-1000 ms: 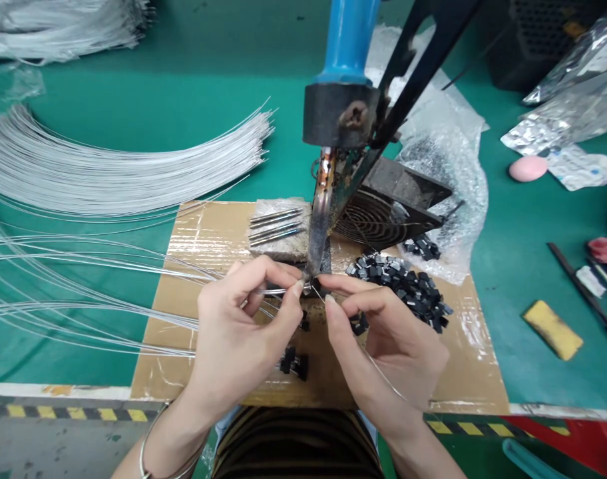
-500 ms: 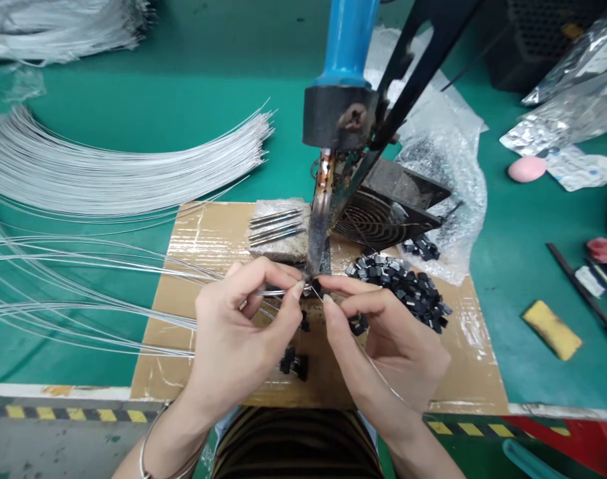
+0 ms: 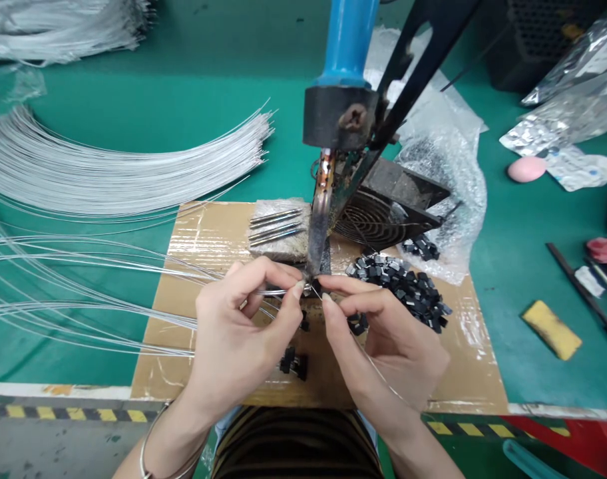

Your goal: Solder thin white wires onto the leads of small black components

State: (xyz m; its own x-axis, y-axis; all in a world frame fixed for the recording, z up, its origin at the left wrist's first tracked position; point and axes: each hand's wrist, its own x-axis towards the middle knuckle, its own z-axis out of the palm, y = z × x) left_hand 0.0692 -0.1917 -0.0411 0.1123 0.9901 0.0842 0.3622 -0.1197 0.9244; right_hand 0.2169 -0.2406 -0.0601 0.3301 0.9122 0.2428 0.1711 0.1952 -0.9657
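My left hand (image 3: 246, 326) pinches a thin silvery wire (image 3: 273, 293) between thumb and fingers, its end by a small dark piece at the tip of a soldering iron (image 3: 317, 233). Opposite it, my right hand (image 3: 388, 332) is closed on a strand of solder wire (image 3: 381, 376), which trails back across the palm. The strand's front end meets the work just under the iron's tip. Fingertips and tip crowd together there, so the exact contact is hard to see. A few black connectors (image 3: 293, 362) lie below, between my hands.
The blue-handled iron (image 3: 351, 46) hangs from a black bracket (image 3: 408, 80). Behind it stand a small fan (image 3: 378, 216) and bubble wrap (image 3: 443, 173). Black connectors (image 3: 408, 286) are heaped at right on cardboard (image 3: 463, 372). White wires (image 3: 134, 176) lie left; a yellow sponge (image 3: 552, 329) lies right.
Almost nothing differs. My right thumb has shifted very slightly left; my left hand and the iron stay in place.
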